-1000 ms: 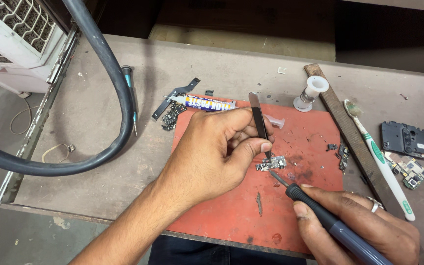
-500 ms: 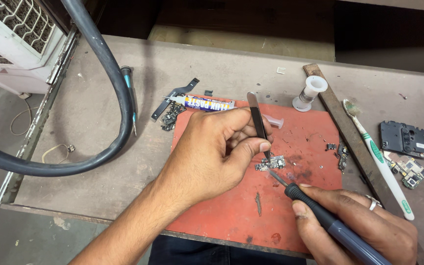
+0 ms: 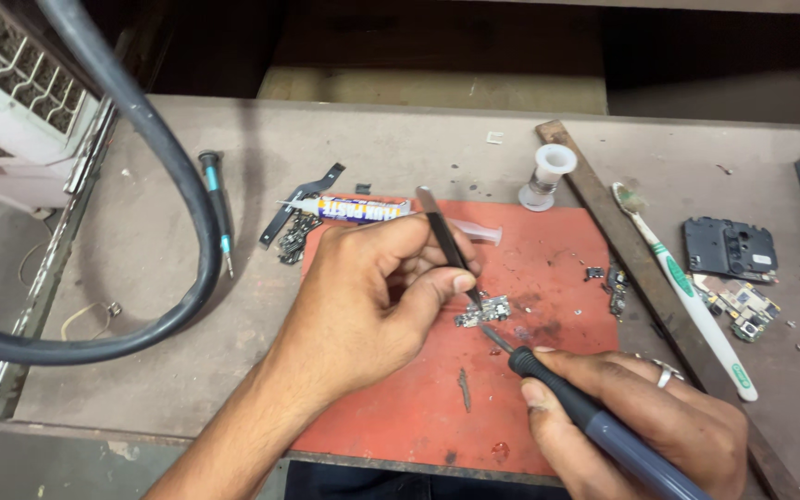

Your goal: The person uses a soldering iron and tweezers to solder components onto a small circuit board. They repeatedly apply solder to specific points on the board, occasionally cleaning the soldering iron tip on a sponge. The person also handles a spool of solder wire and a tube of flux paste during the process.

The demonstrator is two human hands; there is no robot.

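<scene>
My left hand (image 3: 372, 296) pinches dark tweezers (image 3: 444, 239), whose tips press down on a small circuit board piece (image 3: 483, 312) lying on the red work mat (image 3: 400, 407). My right hand (image 3: 641, 421) grips a soldering iron (image 3: 594, 426) with a blue-grey handle; its metal tip touches the lower right edge of the same small board. Both hands rest low over the mat, close together.
A syringe-like tube (image 3: 363, 210) lies at the mat's top edge, near a small white spool (image 3: 544, 176). A green-white toothbrush (image 3: 687, 296), a wooden strip (image 3: 622, 250) and phone parts (image 3: 731, 255) lie to the right. A thick black hose (image 3: 178, 204) and a screwdriver (image 3: 217, 208) are at left.
</scene>
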